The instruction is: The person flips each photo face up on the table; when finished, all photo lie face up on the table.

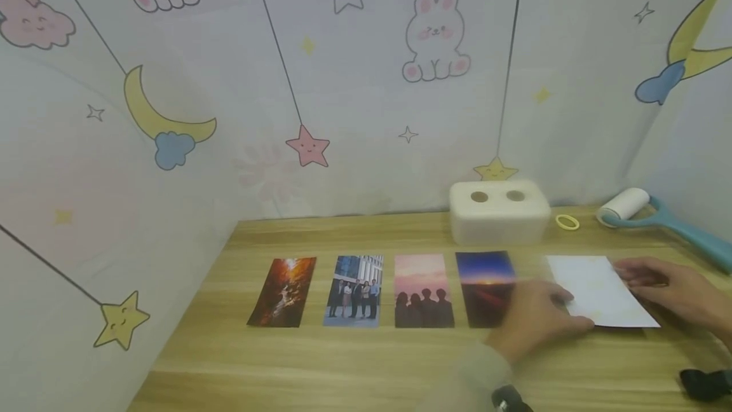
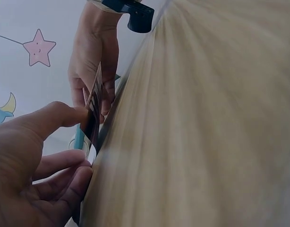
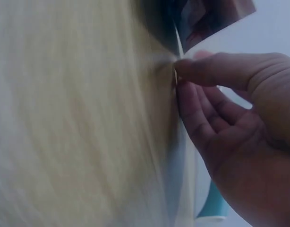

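Observation:
A photo print [image 1: 595,291] lies between my hands at the right of the head view, its white back facing up. In the left wrist view, the picture side of this print [image 2: 94,111] shows dark, at a steep angle. My left hand [image 1: 534,316] holds it at the left edge and lower left corner, thumb and curled fingers about it. Along the right edge, my right hand [image 1: 680,288] pinches the print between thumb and fingers, as the right wrist view shows. Just left, a sunset photo [image 1: 483,278] is partly covered by my left hand.
Left of these lie a silhouette photo [image 1: 424,291], a group photo [image 1: 353,291] and an orange forest photo [image 1: 283,291] in a row. Behind stand a white box with two holes [image 1: 499,221], a yellow ring [image 1: 567,222] and a lint roller [image 1: 626,205] by the patterned curtain.

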The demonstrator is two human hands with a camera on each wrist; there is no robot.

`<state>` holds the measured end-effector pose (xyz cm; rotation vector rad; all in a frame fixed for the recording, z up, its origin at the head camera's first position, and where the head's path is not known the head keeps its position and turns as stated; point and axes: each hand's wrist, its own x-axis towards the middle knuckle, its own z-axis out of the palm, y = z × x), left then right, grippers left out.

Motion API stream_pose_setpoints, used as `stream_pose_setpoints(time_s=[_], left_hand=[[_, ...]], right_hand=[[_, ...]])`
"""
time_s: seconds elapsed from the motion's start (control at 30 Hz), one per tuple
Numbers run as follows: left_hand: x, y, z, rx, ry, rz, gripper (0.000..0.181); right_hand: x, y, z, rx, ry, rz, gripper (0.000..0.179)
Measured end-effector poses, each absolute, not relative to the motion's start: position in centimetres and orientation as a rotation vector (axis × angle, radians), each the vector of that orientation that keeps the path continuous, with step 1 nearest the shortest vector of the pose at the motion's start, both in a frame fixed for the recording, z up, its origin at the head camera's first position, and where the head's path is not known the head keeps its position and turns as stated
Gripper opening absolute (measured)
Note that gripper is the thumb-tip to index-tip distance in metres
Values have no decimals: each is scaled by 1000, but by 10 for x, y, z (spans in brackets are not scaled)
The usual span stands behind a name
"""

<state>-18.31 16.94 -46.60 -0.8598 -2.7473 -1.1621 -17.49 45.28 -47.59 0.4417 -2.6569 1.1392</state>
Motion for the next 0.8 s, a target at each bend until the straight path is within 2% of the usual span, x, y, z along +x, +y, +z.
stream_pose_setpoints(time_s=[0.07,0.13,0.33,0.53,0.8], left_hand=[[-184,168,-466,-848,-2740,-1244,34],[-185,167,-466,-835,-2738,-1318,33],[-187,167,-471,-845,-2721,-1405,33],[-188,167,-474,-922,-2715,-1376,40],[-187,163,-470,-953,-2708,-1369,41]], right_hand=[[-175,455,-476,473,-2655,1138,64],[-175,457,-476,495,-2657,1134,62],[-175,461,-477,474,-2684,1072,37],[-173,463,-475,337,-2783,993,22],[-172,460,-468,256,-2812,1019,24]])
